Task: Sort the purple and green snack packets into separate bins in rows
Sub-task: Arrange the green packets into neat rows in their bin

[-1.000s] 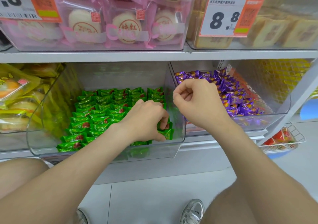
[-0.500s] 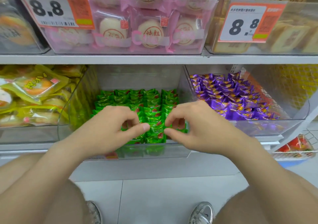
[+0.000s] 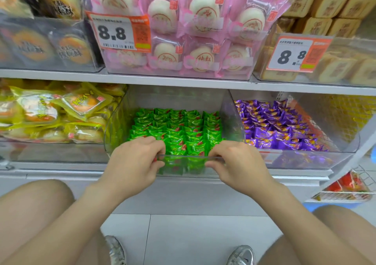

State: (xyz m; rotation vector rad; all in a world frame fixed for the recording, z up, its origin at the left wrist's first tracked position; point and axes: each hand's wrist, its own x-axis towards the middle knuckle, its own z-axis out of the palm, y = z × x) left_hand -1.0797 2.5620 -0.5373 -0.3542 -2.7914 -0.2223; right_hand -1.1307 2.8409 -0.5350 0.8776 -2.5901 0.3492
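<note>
Green snack packets [image 3: 179,128] lie in neat rows inside a clear bin [image 3: 173,99] on the lower shelf. Purple packets [image 3: 274,126] fill the clear bin [image 3: 325,122] to its right. My left hand [image 3: 132,161] grips the front rim of the green bin, fingers curled over the edge, thumb on the outside. My right hand [image 3: 236,161] grips the same rim further right in the same way. Both hands hide the nearest green packets.
A bin of yellow pastry packs [image 3: 50,114] stands left of the green bin. Above, the shelf [image 3: 183,82] carries pink-wrapped cakes [image 3: 199,30] and price tags [image 3: 120,32]. A wire basket [image 3: 345,185] hangs low at the right. My knees and shoes are over the tiled floor.
My hands have left the front green packets and spread apart to take hold of the green bin's front rim. A second ago my right hand was over by the purple bin.
</note>
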